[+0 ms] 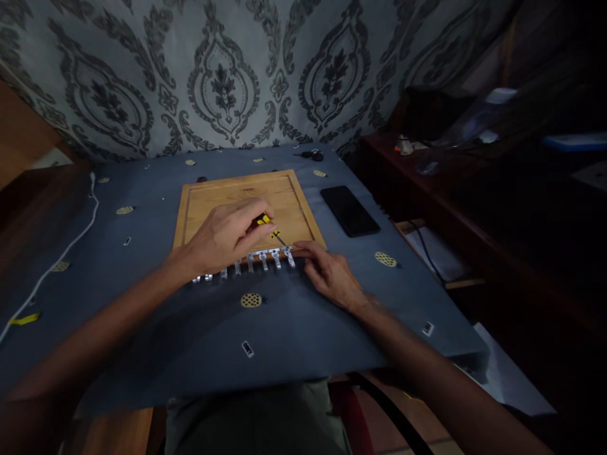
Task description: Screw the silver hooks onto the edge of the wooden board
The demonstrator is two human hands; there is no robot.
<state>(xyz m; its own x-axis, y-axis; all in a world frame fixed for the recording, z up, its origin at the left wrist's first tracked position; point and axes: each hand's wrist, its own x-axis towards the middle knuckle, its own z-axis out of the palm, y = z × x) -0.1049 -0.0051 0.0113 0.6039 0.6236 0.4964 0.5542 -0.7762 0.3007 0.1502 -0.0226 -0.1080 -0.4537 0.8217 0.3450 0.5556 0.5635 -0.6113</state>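
One screwdriver, grasped in the left hand, reaches metal clips along the near edge of the wooden board; the right hand, hold unclear, lies alongside. Apparently screw-turning, calling for a well-seated tip.

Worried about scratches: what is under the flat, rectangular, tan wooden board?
Blue pineapple-patterned tablecloth shows around the board; what lies directly beneath it is covered, so I cannot tell.

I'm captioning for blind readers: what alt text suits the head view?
Left hand holds a yellow screwdriver at metal pieces lining the near edge of a wooden board, right hand beside them. A black phone lies right of the board.
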